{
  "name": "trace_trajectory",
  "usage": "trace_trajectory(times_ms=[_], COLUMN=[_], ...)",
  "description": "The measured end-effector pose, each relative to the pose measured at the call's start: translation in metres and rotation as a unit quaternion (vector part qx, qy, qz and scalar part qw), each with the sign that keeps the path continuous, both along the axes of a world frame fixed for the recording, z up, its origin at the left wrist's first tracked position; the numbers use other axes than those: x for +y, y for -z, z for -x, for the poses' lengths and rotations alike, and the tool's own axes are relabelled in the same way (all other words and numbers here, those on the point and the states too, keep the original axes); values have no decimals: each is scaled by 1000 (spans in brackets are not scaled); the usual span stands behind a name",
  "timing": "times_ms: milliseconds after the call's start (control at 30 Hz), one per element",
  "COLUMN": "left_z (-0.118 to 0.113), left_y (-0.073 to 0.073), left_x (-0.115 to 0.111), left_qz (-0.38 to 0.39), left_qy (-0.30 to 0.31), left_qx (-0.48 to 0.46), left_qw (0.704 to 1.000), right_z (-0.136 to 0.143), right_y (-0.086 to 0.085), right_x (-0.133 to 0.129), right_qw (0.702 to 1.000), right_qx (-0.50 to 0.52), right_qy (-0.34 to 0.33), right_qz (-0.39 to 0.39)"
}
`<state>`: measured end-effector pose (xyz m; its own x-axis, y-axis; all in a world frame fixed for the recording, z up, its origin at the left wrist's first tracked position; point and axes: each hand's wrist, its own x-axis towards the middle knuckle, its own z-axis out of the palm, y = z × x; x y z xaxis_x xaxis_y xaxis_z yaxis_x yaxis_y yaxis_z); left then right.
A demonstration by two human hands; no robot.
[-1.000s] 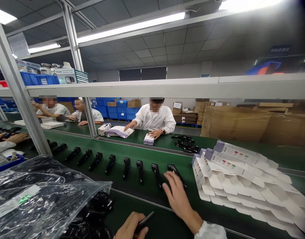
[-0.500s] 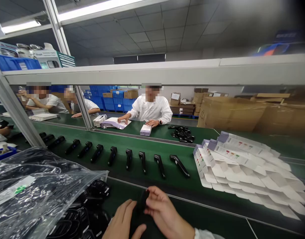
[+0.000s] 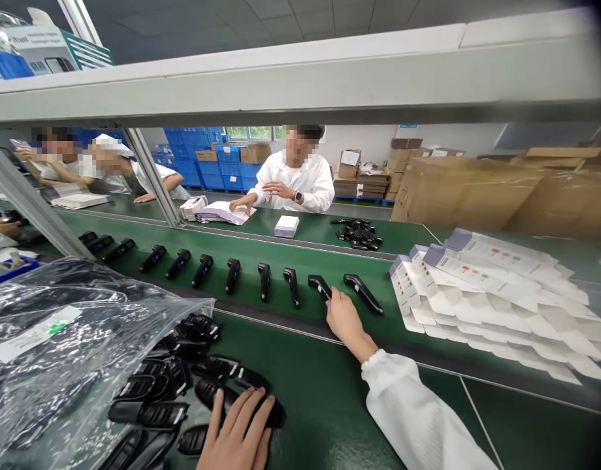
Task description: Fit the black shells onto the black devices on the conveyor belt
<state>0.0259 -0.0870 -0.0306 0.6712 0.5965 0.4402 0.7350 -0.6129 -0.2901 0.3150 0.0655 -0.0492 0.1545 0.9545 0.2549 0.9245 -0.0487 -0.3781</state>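
My right hand [image 3: 343,318] reaches out onto the green conveyor belt [image 3: 300,320], its fingers closed over the near end of a black handheld device [image 3: 319,284]. That device stands in a long row of like black devices [image 3: 232,274] laid across the belt. My left hand [image 3: 236,431] lies at the bottom edge with its fingers spread flat on one black device [image 3: 268,411], which belongs to a loose pile of black devices [image 3: 183,385]. The pile spills from a clear plastic bag [image 3: 60,346] on my left.
A fanned stack of flat white cartons [image 3: 481,294] lies on the belt right of my right hand. Across the belt a person in a white coat sits by a small white box [image 3: 286,226] and a heap of black parts [image 3: 357,235]. A metal shelf beam [image 3: 300,78] runs overhead.
Both hands held a black device near the bottom centre. Now my right hand has stretched out to the row on the belt, and my left hand has dropped onto the pile. The view tilted down.
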Motion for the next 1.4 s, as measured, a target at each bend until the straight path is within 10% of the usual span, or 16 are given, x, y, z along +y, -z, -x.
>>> trace_trajectory(times_ms=[300, 500, 667, 1133, 1400], left_z=[-59, -60, -55, -66, -61], left_y=[-18, -11, -8, -18, -11], left_x=[48, 63, 60, 50, 49], left_qz=[137, 130, 178, 242, 258], left_qy=[28, 17, 36, 50, 46], left_qx=[-150, -269, -246, -176, -256], left_qw=[979, 954, 952, 953, 930], right_z=[-3, 7, 25, 7, -21], right_y=[-9, -17, -15, -28, -8], right_x=[-3, -65, -87, -119, -103], right_qw=[994, 896, 867, 928, 980], right_qx=[10, 207, 180, -116, 74], right_qy=[23, -362, -453, -346, -131], right_qz=[-104, -151, -101, -69, -131])
